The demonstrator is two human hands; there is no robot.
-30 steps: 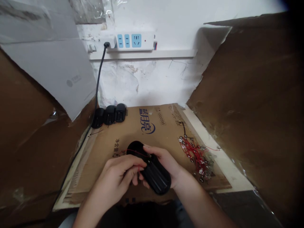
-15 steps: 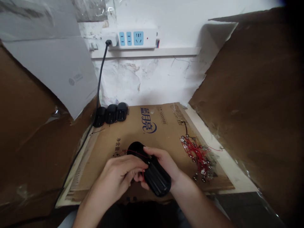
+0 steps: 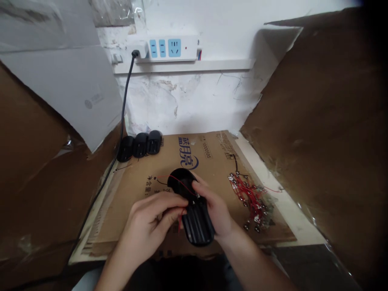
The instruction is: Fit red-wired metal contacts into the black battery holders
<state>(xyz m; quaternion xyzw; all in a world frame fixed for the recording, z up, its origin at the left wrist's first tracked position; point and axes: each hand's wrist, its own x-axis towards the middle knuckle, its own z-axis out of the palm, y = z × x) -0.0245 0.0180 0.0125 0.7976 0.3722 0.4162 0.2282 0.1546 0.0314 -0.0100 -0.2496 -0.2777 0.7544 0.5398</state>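
A black elongated plastic housing [image 3: 198,226] is tilted above the cardboard, its ridged half toward me. My right hand [image 3: 216,208] wraps round its right side, with the thumb on top near the middle. At the housing's left edge, my left hand [image 3: 157,216] pinches a thin red wire [image 3: 180,221] between thumb and forefinger. Another red wire [image 3: 176,178] runs over the hollow upper half and out to the left, beside a dark wire that ends in a small round part [image 3: 154,178].
Three black housings [image 3: 141,144] stand at the back left. Red wires with small metal parts [image 3: 253,202] lie in a heap on the right of the cardboard [image 3: 212,161]. A black cable [image 3: 123,109] hangs from the power strip [image 3: 190,48]; cardboard walls flank both sides.
The housing has turned more upright and moved slightly up. My left fingers have drawn a little away from its middle with the red wire, and the wires at the upper left show more.
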